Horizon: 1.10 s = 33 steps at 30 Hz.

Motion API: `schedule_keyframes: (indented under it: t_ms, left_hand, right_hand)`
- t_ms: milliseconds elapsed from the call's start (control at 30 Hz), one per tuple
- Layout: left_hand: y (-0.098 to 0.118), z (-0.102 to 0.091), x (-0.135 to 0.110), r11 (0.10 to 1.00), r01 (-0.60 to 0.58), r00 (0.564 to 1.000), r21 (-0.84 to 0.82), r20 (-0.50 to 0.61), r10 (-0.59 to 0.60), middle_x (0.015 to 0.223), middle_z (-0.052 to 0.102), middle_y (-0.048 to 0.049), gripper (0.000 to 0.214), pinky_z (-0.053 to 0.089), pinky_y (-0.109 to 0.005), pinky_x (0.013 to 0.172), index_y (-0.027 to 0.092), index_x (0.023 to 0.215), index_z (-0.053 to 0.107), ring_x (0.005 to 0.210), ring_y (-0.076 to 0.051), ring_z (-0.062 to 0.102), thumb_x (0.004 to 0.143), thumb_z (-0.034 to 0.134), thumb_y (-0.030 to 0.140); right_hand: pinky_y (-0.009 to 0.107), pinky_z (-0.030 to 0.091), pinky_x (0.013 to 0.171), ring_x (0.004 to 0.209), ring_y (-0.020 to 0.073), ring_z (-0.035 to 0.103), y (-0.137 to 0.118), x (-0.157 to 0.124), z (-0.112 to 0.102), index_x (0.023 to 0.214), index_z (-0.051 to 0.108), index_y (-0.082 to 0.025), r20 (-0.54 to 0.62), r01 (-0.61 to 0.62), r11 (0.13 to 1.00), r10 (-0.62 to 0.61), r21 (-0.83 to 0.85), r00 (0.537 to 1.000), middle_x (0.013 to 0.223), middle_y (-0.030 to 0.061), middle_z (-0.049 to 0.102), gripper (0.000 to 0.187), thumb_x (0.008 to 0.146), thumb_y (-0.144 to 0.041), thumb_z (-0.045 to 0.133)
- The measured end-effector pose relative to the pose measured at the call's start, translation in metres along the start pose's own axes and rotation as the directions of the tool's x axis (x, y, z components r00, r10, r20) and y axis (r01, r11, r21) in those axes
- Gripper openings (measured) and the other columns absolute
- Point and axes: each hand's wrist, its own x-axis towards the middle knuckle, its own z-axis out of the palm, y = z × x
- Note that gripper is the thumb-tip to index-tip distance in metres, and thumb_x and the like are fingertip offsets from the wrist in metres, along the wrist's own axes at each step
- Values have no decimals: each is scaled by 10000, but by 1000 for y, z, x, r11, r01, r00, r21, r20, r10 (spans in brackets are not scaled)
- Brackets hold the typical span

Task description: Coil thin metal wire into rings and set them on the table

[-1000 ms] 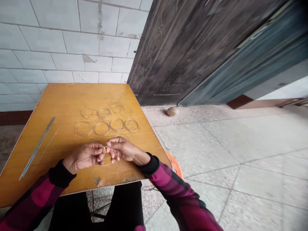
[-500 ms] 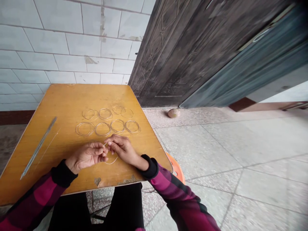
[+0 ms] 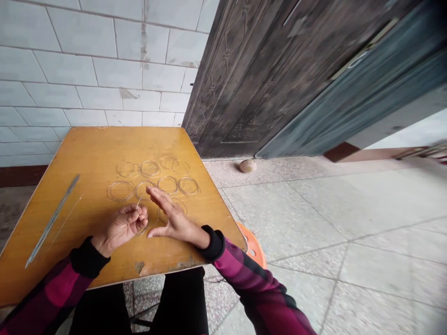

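My left hand rests on the yellow wooden table with its fingers pinched on a thin wire ring. Beside it, my right hand is stretched out flat, its fingers straight and pointing away from me, touching the wire beside the left fingers. Just beyond both hands lie several finished wire rings in two rows. Part of the held ring is hidden between the hands.
A long thin metal rod lies near the table's left edge. An orange stool peeks out under the table's right corner. A stone sits on the tiled floor by the dark wooden door. White tiled wall behind.
My right hand has let go of its pinch and stretched its fingers out flat. The left hand keeps hold of the wire ring, which now stands more upright.
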Motion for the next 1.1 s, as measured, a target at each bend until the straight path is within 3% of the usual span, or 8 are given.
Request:
schedule_keyframes:
  t_ms: [100,200,433,600,867,1100]
  left_hand:
    - [-4,-2,-1,1000,25,1000,-19,1,-25,779,664,2,150,563,-164,652,145,725,731,688,-75,643,658,862,172]
    - [-4,-2,-1,999,10,1000,-41,-13,-11,778,660,2,154,560,-142,656,147,721,731,700,-66,630,646,866,150]
    - [-3,-1,-2,999,-40,999,-29,-7,39,764,617,5,175,542,-151,625,154,717,705,695,-70,589,650,866,171]
    - [-6,-3,-3,998,-50,998,-35,43,51,773,591,5,174,545,-150,619,143,704,691,709,-71,580,664,857,173]
    - [-8,-5,-3,999,-27,998,-43,52,29,772,588,6,175,531,-129,608,148,727,686,695,-60,578,673,852,167]
    - [-12,-6,0,999,-31,999,-35,43,32,769,617,4,128,529,-121,622,149,747,691,694,-58,591,722,816,163]
  right_hand:
    - [491,401,1127,1378,283,408,1,-1,1,1553,142,-255,-8,64,997,-64,-36,998,1465,165,420,1047,752,-601,719]
    - [504,397,1127,1391,297,385,1,-1,2,1563,78,-241,28,111,992,-109,-68,994,1483,181,386,1097,752,-592,728]
    - [500,360,1158,1409,285,371,-2,0,0,1546,152,-264,-23,103,995,-103,-3,994,1486,147,404,1023,762,-530,752]
    - [500,356,1168,1428,295,360,-3,-1,2,1556,19,-271,-59,73,996,-69,56,996,1523,165,351,1146,733,-570,757]
    - [518,417,1117,1362,305,449,-1,-2,3,1553,41,-245,-100,137,985,-147,-101,984,1411,167,494,1149,723,-606,749]
    - [516,414,1117,1382,304,417,0,-4,6,1551,18,-232,-124,157,984,-167,-90,978,1427,173,460,1158,732,-579,759]
